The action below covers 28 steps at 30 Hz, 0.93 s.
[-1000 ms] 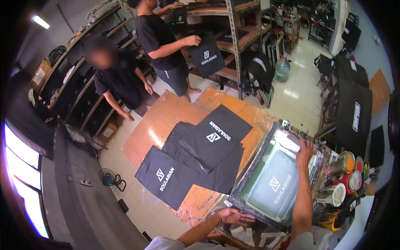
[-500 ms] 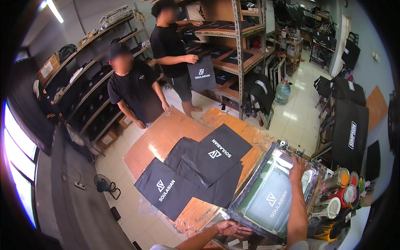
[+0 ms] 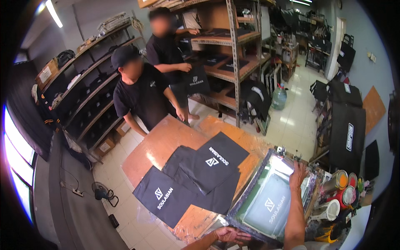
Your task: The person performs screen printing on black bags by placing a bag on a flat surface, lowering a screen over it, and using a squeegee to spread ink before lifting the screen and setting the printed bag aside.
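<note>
A screen-printing frame with a pale mesh and a light design lies tilted across the near right of the table. My right hand reaches over the mesh to the frame's far end, its fingers apart near the metal clamps. Palm up, my left hand is open at the frame's near left corner, fingers stretched toward its edge. Left of the frame, several black fabric pieces with white print lie overlapping on the wooden table.
Ink cans and a white tub crowd the right side. Across the table stands a person in black beside a brown board; another holds a black printed piece by the metal rack. A fan stands on the floor.
The nearer co-worker leans closer to the table and has shifted right. The other co-worker's printed piece has turned and lowered slightly. My hands stay nearly in place; the view shifts a little.
</note>
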Available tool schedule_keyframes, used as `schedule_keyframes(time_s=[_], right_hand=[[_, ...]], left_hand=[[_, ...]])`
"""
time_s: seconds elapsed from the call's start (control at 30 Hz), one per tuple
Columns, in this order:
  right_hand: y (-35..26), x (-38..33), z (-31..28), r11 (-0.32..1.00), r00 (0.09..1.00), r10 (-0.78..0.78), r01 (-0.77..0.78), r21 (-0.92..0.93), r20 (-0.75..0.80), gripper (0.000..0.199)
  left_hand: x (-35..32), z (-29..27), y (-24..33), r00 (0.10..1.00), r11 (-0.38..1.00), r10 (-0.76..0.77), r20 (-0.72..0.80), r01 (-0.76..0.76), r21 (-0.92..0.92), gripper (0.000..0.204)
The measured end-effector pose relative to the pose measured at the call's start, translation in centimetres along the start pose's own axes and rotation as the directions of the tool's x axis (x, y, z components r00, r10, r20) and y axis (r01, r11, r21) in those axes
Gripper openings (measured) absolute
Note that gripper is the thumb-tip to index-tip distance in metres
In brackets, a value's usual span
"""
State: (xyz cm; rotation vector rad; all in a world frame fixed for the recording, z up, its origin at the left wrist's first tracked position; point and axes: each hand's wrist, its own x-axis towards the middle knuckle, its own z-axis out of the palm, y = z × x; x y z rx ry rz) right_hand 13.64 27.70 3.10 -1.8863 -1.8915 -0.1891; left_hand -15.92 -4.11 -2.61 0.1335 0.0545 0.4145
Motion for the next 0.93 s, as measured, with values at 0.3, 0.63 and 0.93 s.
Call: schedule_keyframes(time_s=[0.3, 0.63, 0.93], right_hand=[[-0.8, 0.8, 2.7, 0.978, 0.966, -0.18, 0.196, 0.072, -0.184, 0.059], [-2.4, 0.7, 1.2, 0.992, 0.981, -0.108, 0.117, 0.046, -0.16, 0.061], [-4.5, 0.3, -0.6, 0.984, 0.994, -0.106, 0.107, 0.144, -0.015, 0.065]], left_hand=[[-0.2, 0.6, -0.1, 0.998, 0.999, 0.018, -0.059, -0.021, -0.038, 0.071], [-0.1, 1.4, 0.3, 0.986, 0.994, 0.001, -0.167, -0.02, -0.112, 0.075], [-0.7, 2.0, 0.3, 0.992, 0.999, 0.018, -0.121, -0.023, -0.037, 0.073]])
